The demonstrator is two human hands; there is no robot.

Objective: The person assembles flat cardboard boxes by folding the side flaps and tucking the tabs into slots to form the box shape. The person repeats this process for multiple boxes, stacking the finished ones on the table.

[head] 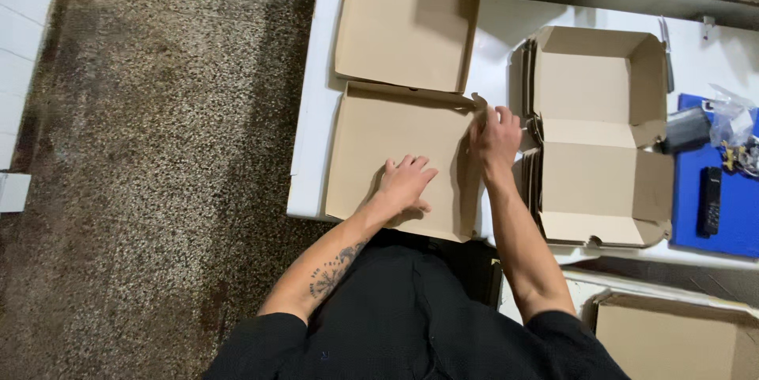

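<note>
Open brown box (395, 143) at table's left edge, lid up. 2nd folded box (597, 131) on flat stack to its right. Another (672, 336) btm right, lower.

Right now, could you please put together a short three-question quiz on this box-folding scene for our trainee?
1. True or false: the left hand lies flat on the floor of the open cardboard box.
2. What is the right hand touching? A) the blue board B) the box's right side wall C) the dark handset
3. Fill in: a second open box stands to the ____ of the one being handled.

Key
1. True
2. B
3. right
</note>
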